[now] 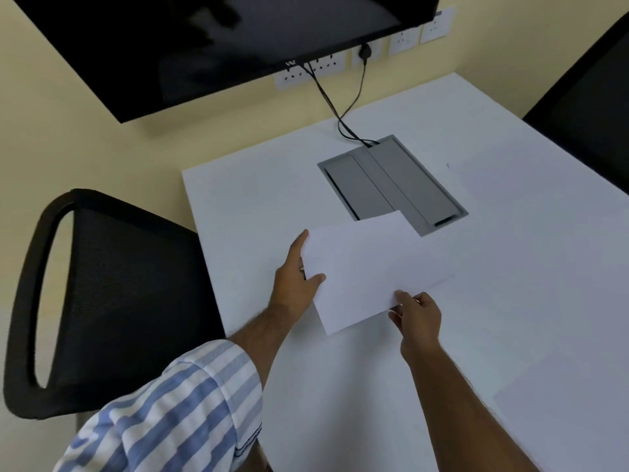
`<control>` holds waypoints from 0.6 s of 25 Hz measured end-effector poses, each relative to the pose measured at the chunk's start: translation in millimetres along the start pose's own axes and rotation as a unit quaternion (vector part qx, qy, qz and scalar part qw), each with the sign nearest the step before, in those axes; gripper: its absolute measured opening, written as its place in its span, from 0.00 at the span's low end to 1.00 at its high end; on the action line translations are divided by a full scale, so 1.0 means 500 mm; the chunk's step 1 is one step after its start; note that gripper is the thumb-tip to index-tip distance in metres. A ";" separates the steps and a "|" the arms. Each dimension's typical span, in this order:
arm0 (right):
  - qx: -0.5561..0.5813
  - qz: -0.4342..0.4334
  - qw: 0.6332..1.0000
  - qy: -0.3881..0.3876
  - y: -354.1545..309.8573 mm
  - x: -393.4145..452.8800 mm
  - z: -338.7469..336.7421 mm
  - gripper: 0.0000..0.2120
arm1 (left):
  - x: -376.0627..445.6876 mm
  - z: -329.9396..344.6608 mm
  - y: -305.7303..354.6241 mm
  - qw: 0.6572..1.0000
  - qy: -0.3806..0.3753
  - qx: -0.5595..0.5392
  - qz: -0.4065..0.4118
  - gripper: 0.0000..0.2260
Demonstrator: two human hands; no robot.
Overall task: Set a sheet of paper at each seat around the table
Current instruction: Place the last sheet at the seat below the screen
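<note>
A white sheet of paper (364,267) hangs just above the white table (258,199), between both hands. My left hand (294,277) grips its left edge, thumb on top. My right hand (417,315) pinches its near right corner. A black mesh chair (112,298) stands at the table's left side, close to the held sheet. Another sheet (571,396) lies flat at the table's right near edge. A faint third sheet (531,192) seems to lie at the far right, in front of a second black chair (592,97).
A grey cable box (391,182) is set into the table's middle, partly covered by the held sheet. Black cables (340,107) run from it up to wall sockets (405,39). A black screen (204,39) hangs on the yellow wall.
</note>
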State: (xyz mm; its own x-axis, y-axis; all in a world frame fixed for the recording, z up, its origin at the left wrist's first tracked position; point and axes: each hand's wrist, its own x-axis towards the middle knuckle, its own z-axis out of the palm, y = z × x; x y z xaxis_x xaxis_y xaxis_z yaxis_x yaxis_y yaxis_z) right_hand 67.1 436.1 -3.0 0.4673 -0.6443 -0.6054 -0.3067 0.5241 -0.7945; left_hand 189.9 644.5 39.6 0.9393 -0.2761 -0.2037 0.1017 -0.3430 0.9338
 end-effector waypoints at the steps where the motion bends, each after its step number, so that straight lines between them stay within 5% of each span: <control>1: -0.018 -0.020 1.000 -0.002 0.010 -0.014 0.031 0.14 | 0.003 -0.031 -0.008 1.000 0.013 -0.009 -0.001 0.36; 5: -0.041 -0.051 0.998 -0.006 0.047 -0.061 0.158 0.11 | 0.028 -0.147 -0.044 0.997 0.082 0.009 -0.002 0.12; 8: -0.040 -0.042 0.998 0.009 0.083 -0.071 0.235 0.11 | 0.045 -0.217 -0.087 0.995 0.090 -0.004 -0.043 0.07; 15: -0.120 -0.015 0.992 0.034 0.154 -0.040 0.366 0.11 | 0.056 -0.302 -0.207 0.986 -0.034 0.040 -0.156 0.40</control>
State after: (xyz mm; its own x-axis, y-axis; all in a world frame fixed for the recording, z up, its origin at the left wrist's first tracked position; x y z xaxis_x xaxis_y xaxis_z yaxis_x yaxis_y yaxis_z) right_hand 186.2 591.2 -43.3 0.4252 -0.6971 -0.5773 -0.4867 0.3617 -0.7952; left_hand 255.3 808.0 -18.1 0.8420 -0.2047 -0.4991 0.3535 -0.4895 0.7972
